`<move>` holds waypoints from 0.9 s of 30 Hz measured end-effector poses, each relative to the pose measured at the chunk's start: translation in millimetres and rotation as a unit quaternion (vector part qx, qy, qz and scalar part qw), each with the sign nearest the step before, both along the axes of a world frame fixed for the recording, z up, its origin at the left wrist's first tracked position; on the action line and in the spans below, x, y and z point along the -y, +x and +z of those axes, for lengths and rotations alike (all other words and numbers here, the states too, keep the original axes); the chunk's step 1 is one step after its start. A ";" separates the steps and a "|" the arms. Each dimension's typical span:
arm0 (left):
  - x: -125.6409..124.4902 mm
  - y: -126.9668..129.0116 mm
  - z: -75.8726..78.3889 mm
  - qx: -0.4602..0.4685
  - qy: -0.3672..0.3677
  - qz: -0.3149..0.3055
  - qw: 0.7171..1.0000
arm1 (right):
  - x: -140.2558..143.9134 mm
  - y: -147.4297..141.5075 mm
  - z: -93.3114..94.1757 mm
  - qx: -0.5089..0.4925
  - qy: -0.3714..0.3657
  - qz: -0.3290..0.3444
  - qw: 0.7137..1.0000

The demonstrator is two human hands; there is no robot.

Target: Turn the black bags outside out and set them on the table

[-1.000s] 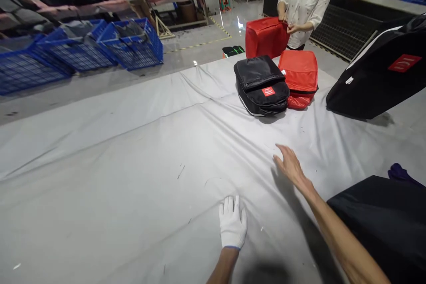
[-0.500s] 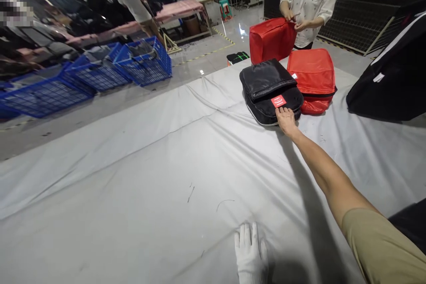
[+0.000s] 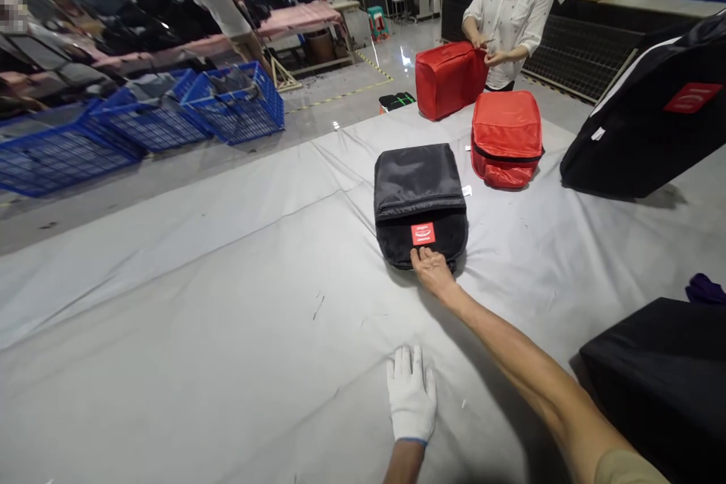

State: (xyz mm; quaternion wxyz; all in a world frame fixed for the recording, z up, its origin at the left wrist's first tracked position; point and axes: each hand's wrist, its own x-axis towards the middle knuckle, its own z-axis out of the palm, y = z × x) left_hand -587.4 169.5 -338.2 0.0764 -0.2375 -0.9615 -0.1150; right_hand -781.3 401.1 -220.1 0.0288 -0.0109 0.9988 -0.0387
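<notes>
A black bag [image 3: 420,174] with a red label on its front lies on the pale cloth covering the table. My right hand [image 3: 434,268], bare, grips the bag's near edge just below the label, with the fingertips on top and the thumb hidden. In a white knitted glove, my left hand [image 3: 411,397] rests flat on the cloth, fingers stretched out, nearer to me than the bag. It holds nothing.
A red bag [image 3: 507,136] lies beyond the black one. Behind it a person [image 3: 504,15] handles another red bag [image 3: 451,79]. Large black bags stand at right [image 3: 640,128] and near right [image 3: 658,363]. Blue crates [image 3: 235,106] stand on the floor at left.
My right hand has pulled the black bag toward me and left, away from the red bags, and it now lies straighter. My left hand stays flat on the cloth.
</notes>
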 end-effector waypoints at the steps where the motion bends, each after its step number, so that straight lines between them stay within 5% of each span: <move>1: -2.5 -2.2 0.8 0.003 0.003 0.001 1.000 | 11.8 12.7 0.1 0.005 -0.005 0.002 1.000; 6: -8.3 -10.1 -1.5 0.027 0.022 -0.004 0.999 | 68.7 87.9 7.2 0.026 -0.023 -0.011 0.999; 9: 8.2 16.5 -5.3 0.068 0.037 -0.035 0.996 | 102.3 148.2 16.2 0.036 -0.034 -0.034 0.998; 12: 46.7 84.4 -6.6 0.142 0.034 -0.097 0.985 | 137.1 215.9 27.7 0.050 -0.043 -0.067 0.996; 16: 127.3 207.5 3.2 0.286 0.009 -0.210 0.935 | 189.8 309.8 46.0 0.080 -0.054 -0.115 0.989; 21: 251.5 318.5 49.4 0.365 0.014 -0.233 0.901 | 267.9 434.6 77.2 0.123 -0.078 -0.145 0.979; 25: 320.9 320.1 106.6 0.454 0.074 -0.117 0.880 | 324.0 525.9 124.7 0.040 -0.174 -0.181 0.967; 27: 335.2 303.1 135.4 0.474 0.179 -0.068 0.860 | 343.5 566.1 158.5 -0.042 -0.245 -0.220 0.943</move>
